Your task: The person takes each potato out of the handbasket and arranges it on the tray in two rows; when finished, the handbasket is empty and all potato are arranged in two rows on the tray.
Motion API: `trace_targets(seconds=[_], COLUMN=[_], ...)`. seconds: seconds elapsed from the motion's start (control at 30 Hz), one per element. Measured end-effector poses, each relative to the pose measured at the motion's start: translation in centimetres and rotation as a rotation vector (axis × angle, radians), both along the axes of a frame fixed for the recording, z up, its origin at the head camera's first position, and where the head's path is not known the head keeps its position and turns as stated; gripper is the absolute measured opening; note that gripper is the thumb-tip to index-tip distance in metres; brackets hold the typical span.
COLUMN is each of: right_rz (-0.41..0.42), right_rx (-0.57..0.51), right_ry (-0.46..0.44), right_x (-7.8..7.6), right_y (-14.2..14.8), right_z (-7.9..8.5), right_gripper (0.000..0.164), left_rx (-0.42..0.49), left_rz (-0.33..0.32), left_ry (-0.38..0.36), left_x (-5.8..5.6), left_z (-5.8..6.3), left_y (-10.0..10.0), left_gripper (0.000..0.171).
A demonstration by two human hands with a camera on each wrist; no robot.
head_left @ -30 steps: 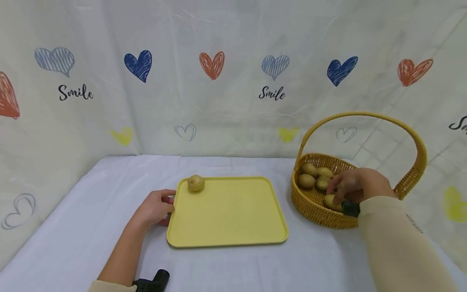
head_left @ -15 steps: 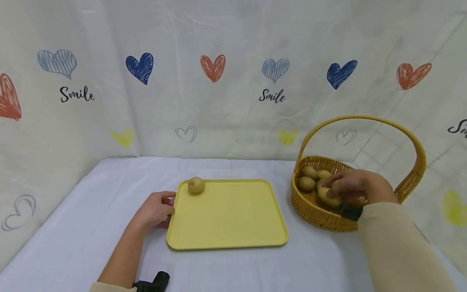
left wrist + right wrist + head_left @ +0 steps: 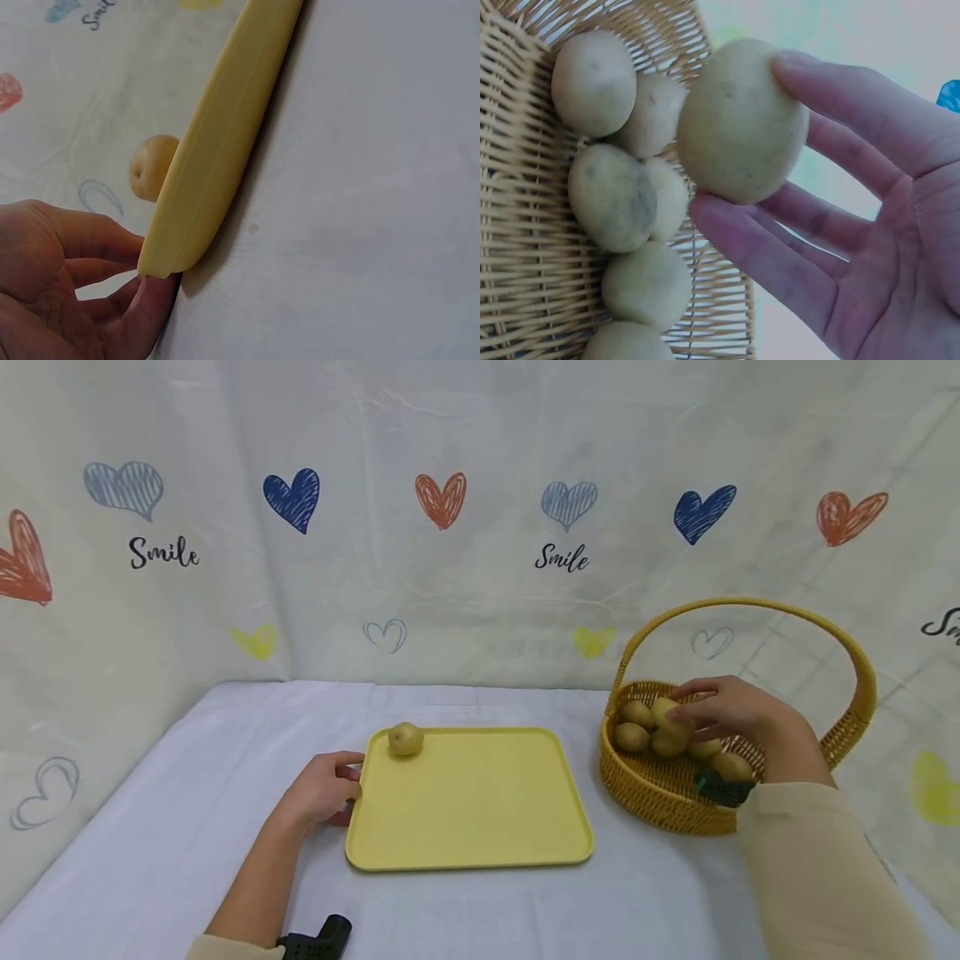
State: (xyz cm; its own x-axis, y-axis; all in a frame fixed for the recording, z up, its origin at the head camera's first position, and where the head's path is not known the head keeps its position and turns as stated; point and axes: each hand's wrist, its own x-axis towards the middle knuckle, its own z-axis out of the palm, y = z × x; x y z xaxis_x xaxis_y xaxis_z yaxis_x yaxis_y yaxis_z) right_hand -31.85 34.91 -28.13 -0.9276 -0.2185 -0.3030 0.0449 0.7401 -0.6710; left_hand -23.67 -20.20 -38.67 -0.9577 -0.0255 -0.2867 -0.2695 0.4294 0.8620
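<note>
In the right wrist view, my right hand [image 3: 731, 710] pinches a pale potato [image 3: 742, 124] between thumb and fingertips, lifted above the others in the wicker basket [image 3: 645, 806]. Several more potatoes [image 3: 611, 199] lie in that basket, one with a dark patch. At the yellow tray's left edge, my left hand [image 3: 322, 789] grips the rim, its finger and thumb on the tray [image 3: 217, 150] as the left wrist view shows. A single potato [image 3: 406, 739] sits on the tray at its far left corner.
The basket's tall arched handle [image 3: 738, 602] rises over the right hand's side of the table. A white cloth [image 3: 480, 910] covers the table. Behind it hangs a pale curtain [image 3: 480, 568] printed with hearts and the word Smile.
My right hand has picked a potato out of the pile and raised it toward the back of the basket. The left hand and tray stay in place.
</note>
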Motion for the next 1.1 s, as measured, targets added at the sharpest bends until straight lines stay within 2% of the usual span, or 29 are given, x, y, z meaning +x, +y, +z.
trace_targets(seconds=[0.27,0.47,0.63,0.97,1.1], right_rz=[-0.055,-0.155,-0.208,-0.246,-0.272], right_rx=[0.047,-0.015,-0.068,-0.148,-0.224], right_ry=[0.104,0.125,0.125,0.184,0.201], right_x=[0.3,0.6,1.1,2.7,3.0], right_y=[-1.0,-1.9,-2.4,-4.5,-5.6], right_z=[1.3,2.1,2.4,2.5,2.5], right_gripper=[0.08,0.085,0.085,0.082,0.081], left_rx=[0.011,0.01,0.006,-0.006,0.0], left_rz=[0.0,-0.006,-0.007,-0.002,-0.001], left_ry=[-0.001,-0.001,0.002,0.006,0.012], left_x=[-0.1,-0.1,-0.2,0.2,0.2], left_z=[0.2,0.2,0.2,0.1,0.1], left_y=[0.0,-0.1,-0.1,0.0,0.1], left_gripper=[0.065,0.065,0.064,0.063,0.063])
